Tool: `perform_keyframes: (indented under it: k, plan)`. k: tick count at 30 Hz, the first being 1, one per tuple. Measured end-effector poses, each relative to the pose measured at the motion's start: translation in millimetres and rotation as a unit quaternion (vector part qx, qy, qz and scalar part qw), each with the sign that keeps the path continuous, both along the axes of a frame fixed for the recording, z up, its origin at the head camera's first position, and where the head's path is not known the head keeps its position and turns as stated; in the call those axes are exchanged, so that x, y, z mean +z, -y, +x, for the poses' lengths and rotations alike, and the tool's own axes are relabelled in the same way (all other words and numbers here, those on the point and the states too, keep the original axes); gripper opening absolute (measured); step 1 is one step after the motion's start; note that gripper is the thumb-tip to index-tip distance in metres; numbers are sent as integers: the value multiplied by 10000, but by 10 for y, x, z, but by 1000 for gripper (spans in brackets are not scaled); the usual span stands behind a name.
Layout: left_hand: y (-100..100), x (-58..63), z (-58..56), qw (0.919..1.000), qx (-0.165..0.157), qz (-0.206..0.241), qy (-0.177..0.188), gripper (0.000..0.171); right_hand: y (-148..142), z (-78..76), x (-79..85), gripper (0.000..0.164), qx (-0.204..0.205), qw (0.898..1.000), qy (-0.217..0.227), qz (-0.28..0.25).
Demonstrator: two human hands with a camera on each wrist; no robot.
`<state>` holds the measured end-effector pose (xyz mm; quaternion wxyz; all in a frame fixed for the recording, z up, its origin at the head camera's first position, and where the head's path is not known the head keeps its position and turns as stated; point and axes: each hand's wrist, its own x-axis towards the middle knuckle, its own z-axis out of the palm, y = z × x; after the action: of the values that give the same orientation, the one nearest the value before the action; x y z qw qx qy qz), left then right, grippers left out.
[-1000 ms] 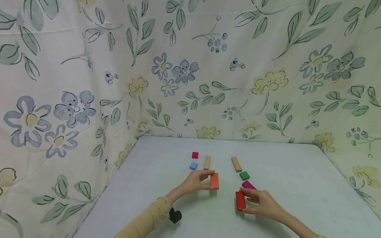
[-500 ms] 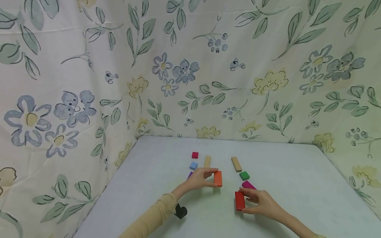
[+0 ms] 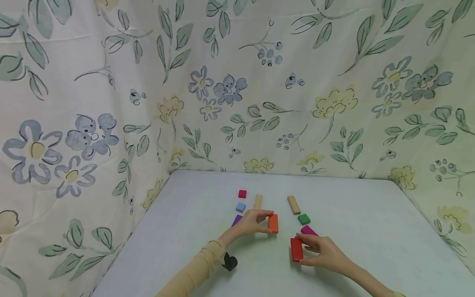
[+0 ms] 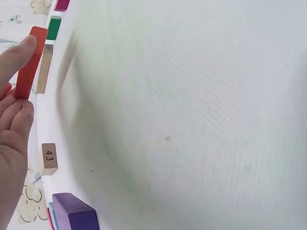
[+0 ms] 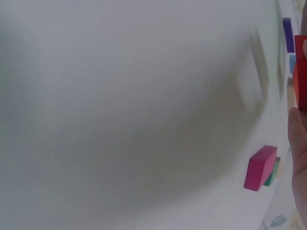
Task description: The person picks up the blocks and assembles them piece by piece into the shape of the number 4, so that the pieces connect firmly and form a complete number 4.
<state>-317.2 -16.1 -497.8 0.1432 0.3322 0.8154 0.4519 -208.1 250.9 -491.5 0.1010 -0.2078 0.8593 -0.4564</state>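
My left hand (image 3: 250,223) pinches an orange wooden block (image 3: 273,224) between thumb and fingers, holding it upright over the middle of the table. In the left wrist view the thumb lies across the face of the orange block (image 4: 31,67). Nearer and to the right, my right hand (image 3: 325,255) grips a red block (image 3: 297,250) by its ends, also upright. At the right wrist view's edge, only part of that red block (image 5: 301,72) shows. Some room separates the two held blocks. A magenta block (image 3: 309,230) lies just beyond the right fingertips.
Beyond the left hand lie a purple block (image 3: 236,220), a blue block (image 3: 241,207), a crimson block (image 3: 242,194) and a plain wooden block (image 3: 257,201). On the right are a green block (image 3: 304,219) and another plain block (image 3: 294,205). A floral cloth (image 3: 259,136) hangs behind the table (image 3: 371,214).
My left hand has moved right with the orange block, uncovering the purple block. The right hand and red block have shifted slightly left.
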Motion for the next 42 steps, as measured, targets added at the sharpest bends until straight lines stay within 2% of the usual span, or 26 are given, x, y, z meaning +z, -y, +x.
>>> perform_keyframes:
  k: [9,14,25,42]
  plan:
    - [-25,-137,-72,9998,-1,-206,-28,64,33,-15,-2,73,45,10000,13,-47]
    - [-29,-169,-85,9995,5,-300,-54,63,52,-26,-9,72,77,9999,-100,-42]
    - [-20,-212,-95,9990,-30,-396,-188,62,86,-36,-18,71,146,9997,-199,-83]
    - [-44,-202,-105,9981,-188,-552,-197,63,147,-54,5,72,101,9997,-187,-146]
